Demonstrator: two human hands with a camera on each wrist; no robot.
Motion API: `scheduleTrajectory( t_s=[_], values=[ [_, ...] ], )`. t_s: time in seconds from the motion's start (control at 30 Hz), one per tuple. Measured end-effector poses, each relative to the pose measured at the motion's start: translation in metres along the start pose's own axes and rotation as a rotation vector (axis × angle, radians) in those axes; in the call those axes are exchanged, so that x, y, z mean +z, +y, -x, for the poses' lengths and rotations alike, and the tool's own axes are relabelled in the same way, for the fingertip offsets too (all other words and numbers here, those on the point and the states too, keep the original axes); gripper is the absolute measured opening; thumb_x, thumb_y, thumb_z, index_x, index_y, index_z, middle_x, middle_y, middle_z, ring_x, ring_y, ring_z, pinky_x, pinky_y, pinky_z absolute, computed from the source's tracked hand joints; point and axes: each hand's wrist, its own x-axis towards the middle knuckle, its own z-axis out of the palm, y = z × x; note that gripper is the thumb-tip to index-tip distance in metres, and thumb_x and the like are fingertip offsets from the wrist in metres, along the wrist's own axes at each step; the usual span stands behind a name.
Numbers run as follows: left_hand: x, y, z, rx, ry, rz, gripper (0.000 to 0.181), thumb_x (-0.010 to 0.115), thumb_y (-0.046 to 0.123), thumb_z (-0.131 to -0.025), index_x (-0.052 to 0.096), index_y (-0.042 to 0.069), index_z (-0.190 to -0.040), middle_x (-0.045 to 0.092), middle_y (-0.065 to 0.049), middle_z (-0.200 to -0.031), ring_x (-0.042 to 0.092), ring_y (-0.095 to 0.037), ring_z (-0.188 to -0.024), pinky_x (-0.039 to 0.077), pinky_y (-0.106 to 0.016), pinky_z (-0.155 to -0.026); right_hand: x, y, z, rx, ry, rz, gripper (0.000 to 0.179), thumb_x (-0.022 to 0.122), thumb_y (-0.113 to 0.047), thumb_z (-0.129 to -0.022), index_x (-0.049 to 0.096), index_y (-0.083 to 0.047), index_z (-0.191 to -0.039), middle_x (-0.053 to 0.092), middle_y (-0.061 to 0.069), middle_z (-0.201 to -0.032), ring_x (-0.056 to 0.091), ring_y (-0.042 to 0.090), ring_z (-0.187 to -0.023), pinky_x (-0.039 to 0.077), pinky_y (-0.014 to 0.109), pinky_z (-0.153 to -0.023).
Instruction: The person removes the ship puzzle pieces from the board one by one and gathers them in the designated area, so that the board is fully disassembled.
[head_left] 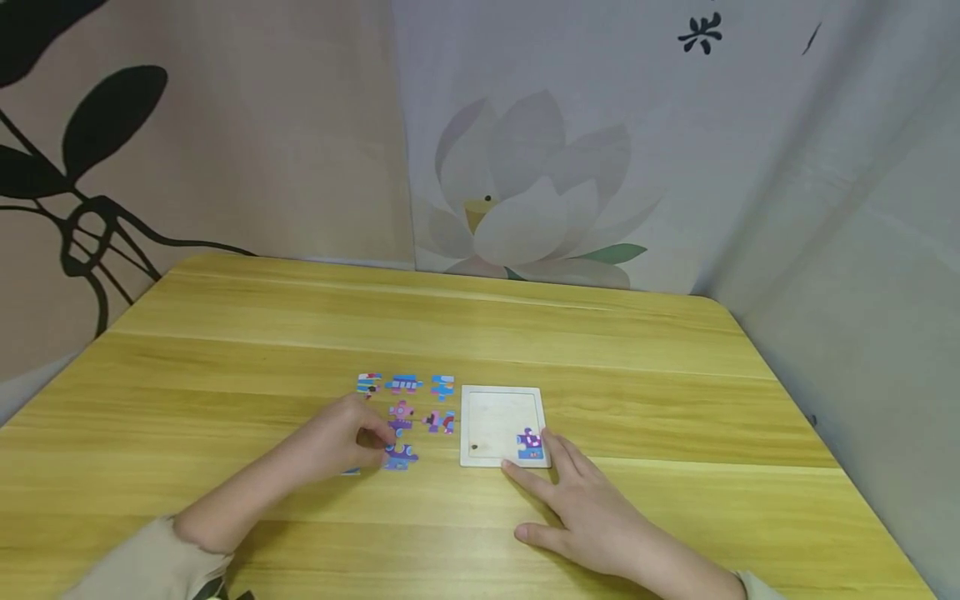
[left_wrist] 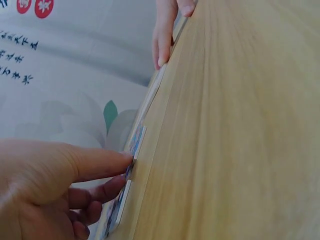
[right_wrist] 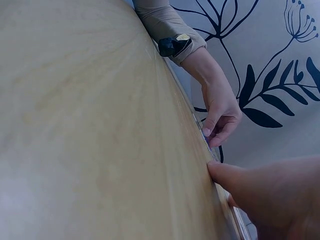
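Note:
My left hand [head_left: 348,437] reaches into a group of loose jigsaw pieces, thumb and fingertips pinching the left edge of a blue-and-purple puzzle piece [head_left: 402,458] lying flat. Just above it sits a pink-and-purple piece [head_left: 401,414]; to the right is a pink, purple and red one [head_left: 440,422]. A square pale wooden puzzle tray [head_left: 465,417] lies right of the pieces, with one purple-and-blue piece [head_left: 530,444] in its lower right corner. Fingers spread, my right hand [head_left: 588,517] rests fingertips at the tray's lower right edge. Part of another piece shows below my left hand.
Along the top of the group lie a striped piece [head_left: 369,383], a blue bus-like piece [head_left: 405,384] and a blue-and-white piece [head_left: 443,387]. The wooden table [head_left: 480,333] reaches back to a printed curtain [head_left: 300,125], with more cloth at the right.

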Motion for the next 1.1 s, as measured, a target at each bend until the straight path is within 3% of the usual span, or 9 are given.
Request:
scheduleTrajectory(
  t_s=[0.33, 0.6, 0.83, 1.0, 1.1],
  values=[
    [-0.001, 0.000, 0.001, -0.003, -0.017, 0.010, 0.012, 0.079, 0.002, -0.076, 0.073, 0.005, -0.085, 0.064, 0.004, -0.083, 0.057, -0.009, -0.074, 0.051, -0.023, -0.064, -0.001, -0.001, 0.000, -0.002, 0.012, -0.002, 0.066, 0.043, -0.067, -0.089, 0.033, -0.038, -0.148, 0.008, 0.026, -0.155, 0.014, 0.045, -0.139, 0.021, 0.060, -0.106],
    [-0.004, 0.005, -0.005, -0.030, -0.010, 0.045, 0.013, 0.080, 0.010, -0.077, 0.075, 0.008, -0.089, 0.064, 0.007, -0.078, 0.054, -0.014, -0.069, 0.048, -0.026, -0.060, -0.001, -0.002, 0.000, -0.004, 0.008, 0.000, 0.066, 0.043, -0.067, -0.089, 0.034, -0.038, -0.148, 0.009, 0.027, -0.154, 0.014, 0.045, -0.139, 0.022, 0.060, -0.105],
    [0.003, 0.009, -0.016, 0.022, 0.055, 0.043, 0.016, 0.079, 0.013, -0.079, 0.075, 0.012, -0.094, 0.066, 0.008, -0.085, 0.054, -0.016, -0.079, 0.048, -0.030, -0.066, -0.001, -0.001, 0.000, 0.003, 0.008, -0.005, 0.066, 0.043, -0.068, -0.089, 0.034, -0.038, -0.148, 0.009, 0.026, -0.154, 0.014, 0.044, -0.139, 0.021, 0.060, -0.106],
    [0.012, 0.012, -0.025, 0.060, 0.082, 0.076, 0.016, 0.077, 0.010, -0.080, 0.075, 0.008, -0.096, 0.062, 0.010, -0.077, 0.050, -0.017, -0.065, 0.044, -0.026, -0.053, 0.000, 0.000, 0.000, -0.002, 0.014, 0.001, 0.067, 0.043, -0.068, -0.089, 0.034, -0.038, -0.148, 0.009, 0.027, -0.154, 0.014, 0.044, -0.139, 0.021, 0.060, -0.106],
    [0.018, 0.016, -0.032, 0.085, 0.098, 0.086, 0.015, 0.078, 0.010, -0.080, 0.076, 0.009, -0.095, 0.062, 0.012, -0.076, 0.049, -0.017, -0.067, 0.043, -0.025, -0.054, 0.000, 0.000, -0.001, -0.006, 0.020, 0.007, 0.066, 0.044, -0.068, -0.089, 0.034, -0.038, -0.148, 0.010, 0.027, -0.154, 0.015, 0.044, -0.139, 0.022, 0.060, -0.106]
  ],
)
